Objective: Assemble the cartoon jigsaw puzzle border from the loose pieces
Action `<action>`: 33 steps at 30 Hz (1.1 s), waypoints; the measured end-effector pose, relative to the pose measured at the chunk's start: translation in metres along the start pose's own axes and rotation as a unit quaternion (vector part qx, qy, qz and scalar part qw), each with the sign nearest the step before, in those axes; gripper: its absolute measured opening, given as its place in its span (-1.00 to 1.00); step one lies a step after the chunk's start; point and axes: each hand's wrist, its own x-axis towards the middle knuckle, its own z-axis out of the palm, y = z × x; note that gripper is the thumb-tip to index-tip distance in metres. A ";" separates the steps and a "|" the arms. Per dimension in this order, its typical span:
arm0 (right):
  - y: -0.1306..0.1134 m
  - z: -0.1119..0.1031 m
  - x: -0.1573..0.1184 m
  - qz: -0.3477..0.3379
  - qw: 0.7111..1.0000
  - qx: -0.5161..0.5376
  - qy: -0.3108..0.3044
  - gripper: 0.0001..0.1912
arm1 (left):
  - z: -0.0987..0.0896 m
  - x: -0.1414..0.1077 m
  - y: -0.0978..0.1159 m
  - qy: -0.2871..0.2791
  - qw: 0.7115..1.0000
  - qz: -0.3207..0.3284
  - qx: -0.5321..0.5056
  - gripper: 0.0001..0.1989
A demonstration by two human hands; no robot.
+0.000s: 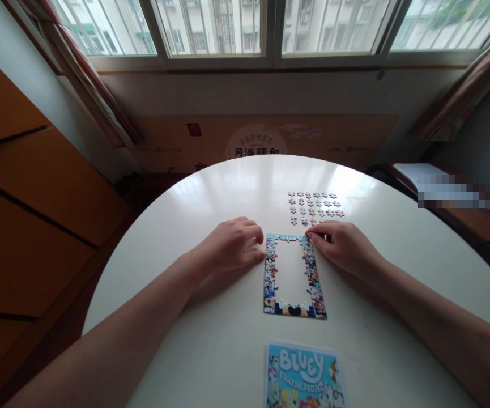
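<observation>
A jigsaw puzzle border lies on the white table, its colourful pieces joined into a rectangle around a bare middle. My left hand is beside its upper left side, with thumb and index finger apart and nothing between them; the fingertips are at the edge. At the upper right corner, my right hand has its thumb and fingers pinched together on the border. The fingertips partly cover that corner. Loose puzzle pieces lie face up in rows beyond the border, the nearest ones close to my right hand.
A blue picture sheet reading "Bluey" lies at the near side of the round white table. Beyond the table's far edge stand a printed box panel and a window. A wooden surface with a pale item is at the right.
</observation>
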 end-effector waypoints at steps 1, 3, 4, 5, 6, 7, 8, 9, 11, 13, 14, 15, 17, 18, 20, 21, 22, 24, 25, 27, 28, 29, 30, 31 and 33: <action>0.000 0.000 0.000 0.000 1.000 0.001 0.000 -0.76 | 0.000 0.000 0.000 0.000 1.000 0.000 0.000 -0.87; 0.001 0.001 0.000 -0.001 1.000 0.002 0.002 -0.77 | 0.000 0.001 0.001 -0.002 1.000 -0.003 0.002 -0.86; 0.001 0.001 0.000 -0.001 1.000 0.002 0.003 -0.78 | 0.000 0.001 0.002 -0.003 1.000 -0.006 0.003 -0.86; 0.001 0.001 0.000 -0.002 1.000 0.002 0.004 -0.78 | 0.000 0.001 0.002 -0.005 1.000 -0.008 0.004 -0.85; 0.000 0.001 0.000 -0.003 1.000 0.001 0.004 -0.78 | 0.000 0.001 0.002 -0.007 1.000 -0.010 0.003 -0.84; 0.000 0.001 0.000 -0.004 1.000 0.000 0.003 -0.78 | 0.000 0.002 0.003 -0.007 1.000 -0.012 0.003 -0.84; 0.000 0.001 0.000 -0.005 1.000 0.000 0.003 -0.78 | 0.000 0.002 0.003 -0.007 1.000 -0.013 0.002 -0.83; 0.000 0.000 0.000 -0.005 1.000 0.000 0.003 -0.78 | 0.000 0.002 0.003 -0.007 1.000 -0.014 0.002 -0.83; 0.000 0.000 0.000 -0.004 1.000 0.000 0.002 -0.78 | 0.000 0.002 0.003 -0.007 1.000 -0.016 -0.001 -0.84; 0.000 0.000 0.000 -0.004 1.000 0.001 0.001 -0.77 | -0.001 0.002 0.003 -0.005 1.000 -0.016 -0.005 -0.85; 0.000 0.000 0.000 -0.004 1.000 0.001 0.000 -0.77 | -0.001 0.001 0.002 -0.004 1.000 -0.016 -0.008 -0.85; 0.000 0.000 0.000 -0.004 1.000 0.002 0.000 -0.76 | -0.001 0.001 0.001 -0.001 1.000 -0.016 -0.012 -0.85; -0.001 0.000 0.000 -0.001 1.000 0.004 0.001 -0.76 | 0.000 0.000 -0.002 0.002 0.999 -0.017 -0.027 -0.86; -0.001 -0.001 0.000 0.000 1.000 0.005 0.001 -0.76 | 0.001 -0.001 -0.003 0.004 0.999 -0.018 -0.035 -0.86; -0.001 -0.001 0.000 0.000 1.000 0.007 0.001 -0.75 | 0.002 -0.001 -0.006 0.012 0.999 -0.022 -0.045 -0.87; -0.002 -0.001 0.000 0.000 1.000 0.008 -0.001 -0.74 | 0.002 -0.001 -0.007 0.015 0.999 -0.025 -0.046 -0.88; -0.002 -0.002 0.000 -0.001 1.000 0.007 -0.001 -0.74 | 0.003 -0.001 -0.007 0.017 0.998 -0.027 -0.045 -0.88; -0.003 -0.002 0.000 0.000 1.000 0.007 -0.002 -0.73 | 0.003 0.000 -0.007 0.018 0.998 -0.033 -0.042 -0.89; -0.003 -0.002 0.000 0.000 1.000 0.007 -0.002 -0.73 | 0.003 0.000 -0.006 0.019 0.998 -0.036 -0.042 -0.89; -0.004 -0.003 0.000 0.001 1.000 0.007 -0.002 -0.72 | 0.002 0.001 -0.005 0.021 0.998 -0.041 -0.042 -0.89; -0.004 -0.003 0.000 0.001 1.000 0.006 -0.003 -0.72 | 0.002 0.002 -0.005 0.021 0.998 -0.042 -0.043 -0.88; -0.004 -0.003 0.000 0.000 1.000 0.005 -0.004 -0.72 | 0.002 0.002 -0.004 0.020 0.998 -0.044 -0.044 -0.88; -0.004 -0.003 0.000 0.000 1.000 0.005 -0.004 -0.72 | 0.002 0.002 -0.005 0.019 0.998 -0.045 -0.046 -0.89; -0.004 -0.003 0.000 -0.001 1.000 0.004 -0.004 -0.72 | 0.003 0.002 -0.005 0.020 0.998 -0.046 -0.050 -0.89; -0.003 -0.003 0.000 -0.001 1.000 0.004 0.000 -0.72 | 0.004 0.002 -0.008 0.028 0.997 -0.046 -0.063 -0.90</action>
